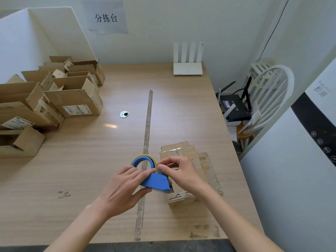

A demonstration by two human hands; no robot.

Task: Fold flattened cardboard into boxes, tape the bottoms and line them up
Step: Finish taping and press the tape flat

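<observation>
- Tape dispenser: blue plastic body with a yellow-rimmed roll at its top, lower centre of the frame, held just above the table.
- Left hand: fingers and thumb curled round the dispenser body from the left, a firm hold.
- Right hand: thumb and forefinger pinched together at the roll's right edge, apparently on the tape end; whether tape lies between them is too fine to tell.
- Flattened cardboard: a small stack just right of the dispenser, lower right of centre, partly under the right forearm, with an old tape strip and a printed label showing.
- Step in hand, as judged: freeing the tape end before sealing a box bottom. Best done by steadying the dispenser with the left hand, drawing the end out straight along the roll's line, and keeping fingertips off the cutter edge at the front.
- Finished boxes: open-topped brown cartons grouped at the left and upper left of the frame, flaps up, some with shipping labels.
- Table: pale wood-grain top, a worn strip running down its middle, a round cable port left of the strip.
- White router: upper centre against the wall, four aerials upright.
- Paper sign: on the wall, top centre.
- White chair: right edge, carrying a black router.
</observation>
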